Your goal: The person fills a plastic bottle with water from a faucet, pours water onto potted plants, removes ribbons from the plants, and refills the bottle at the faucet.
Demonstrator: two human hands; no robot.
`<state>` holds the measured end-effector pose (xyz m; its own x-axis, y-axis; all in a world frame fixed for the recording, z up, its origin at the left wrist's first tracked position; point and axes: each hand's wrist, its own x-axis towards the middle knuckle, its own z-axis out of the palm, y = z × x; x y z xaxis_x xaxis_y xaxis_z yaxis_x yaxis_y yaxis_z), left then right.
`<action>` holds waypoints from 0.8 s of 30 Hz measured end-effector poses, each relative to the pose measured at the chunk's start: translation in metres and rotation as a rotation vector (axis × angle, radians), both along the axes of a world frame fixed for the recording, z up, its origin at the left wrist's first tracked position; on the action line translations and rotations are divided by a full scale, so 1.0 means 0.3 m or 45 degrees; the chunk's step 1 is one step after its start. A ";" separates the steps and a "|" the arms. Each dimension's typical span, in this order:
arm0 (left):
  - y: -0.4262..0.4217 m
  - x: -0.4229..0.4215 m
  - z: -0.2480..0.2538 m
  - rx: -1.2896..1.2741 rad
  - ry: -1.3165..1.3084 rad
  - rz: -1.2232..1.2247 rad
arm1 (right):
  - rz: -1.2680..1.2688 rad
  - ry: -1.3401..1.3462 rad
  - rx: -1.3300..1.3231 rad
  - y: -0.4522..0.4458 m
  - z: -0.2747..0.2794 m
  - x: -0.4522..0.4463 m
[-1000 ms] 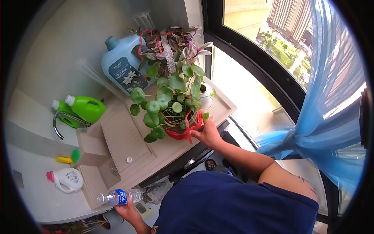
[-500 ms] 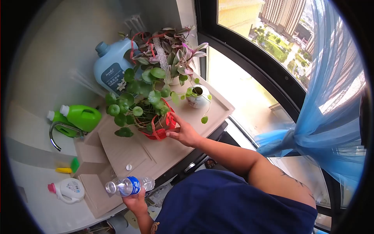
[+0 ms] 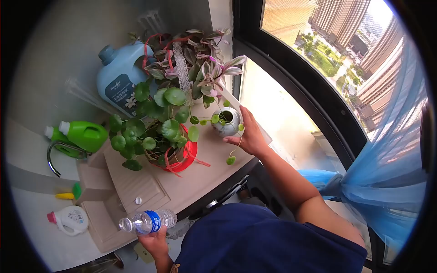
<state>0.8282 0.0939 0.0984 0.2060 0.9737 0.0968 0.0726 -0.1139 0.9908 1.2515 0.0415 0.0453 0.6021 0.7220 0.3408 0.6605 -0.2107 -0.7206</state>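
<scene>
counter [image 3: 189, 186]: pale, with the plants standing along it.
round-leaved plant [image 3: 170, 129]: stands in its red pot [image 3: 191, 152], set down with no hand on it.
blue jug [image 3: 124, 73]: behind the plant, against the wall, untouched.
bottle [image 3: 155, 220]: over the counter's near edge, tipped almost level, mouth bare; i see nothing running out.
right hand [image 3: 250, 133]: thumb and fingers parted around the vase's side; i can't tell if they grip.
left hand [image 3: 154, 243]: wrapped around the bottle, gripping it from below.
vase [image 3: 229, 128]: upright on the counter, well apart from the bottle, trailing stems at its mouth.
white cap [image 3: 138, 200]: lying loose on the counter; things look partway along, i'd judge.
</scene>
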 end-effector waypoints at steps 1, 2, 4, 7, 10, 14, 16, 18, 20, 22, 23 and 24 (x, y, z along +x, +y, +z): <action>-0.013 0.004 0.003 0.002 0.017 0.006 | 0.006 0.017 0.002 0.015 -0.003 0.009; -0.023 0.009 0.010 -0.022 0.038 0.000 | 0.062 0.089 -0.017 0.031 -0.006 0.014; -0.035 0.028 0.029 -0.037 0.070 -0.006 | 0.119 0.170 -0.027 0.044 -0.019 0.023; -0.058 0.067 0.054 -0.036 0.042 0.005 | 0.129 0.174 0.054 0.039 -0.040 0.024; -0.063 0.075 0.054 -0.010 0.049 -0.010 | 0.107 0.120 0.123 0.022 -0.050 0.013; -0.064 0.086 0.056 0.007 0.054 -0.021 | 0.154 0.070 0.200 0.006 -0.066 0.013; -0.066 0.088 0.056 0.016 0.036 -0.012 | 0.165 0.073 0.204 0.000 -0.063 0.006; -0.061 0.083 0.043 0.020 0.061 -0.027 | 0.163 0.062 0.197 -0.004 -0.062 0.000; -0.063 0.092 0.036 0.023 0.051 -0.016 | 0.159 0.061 0.210 -0.007 -0.065 -0.003; -0.065 0.098 0.037 0.023 0.036 -0.004 | 0.157 0.056 0.220 -0.008 -0.063 -0.005; -0.067 0.098 0.038 0.012 0.048 -0.011 | 0.155 0.057 0.214 -0.007 -0.059 -0.008; -0.069 0.097 0.038 0.001 0.060 -0.018 | 0.152 0.057 0.207 -0.006 -0.056 -0.010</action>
<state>0.8573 0.0731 0.1098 0.2244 0.9706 0.0871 0.1173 -0.1157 0.9863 1.2486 0.0397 0.0286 0.5326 0.7268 0.4337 0.6404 -0.0111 -0.7680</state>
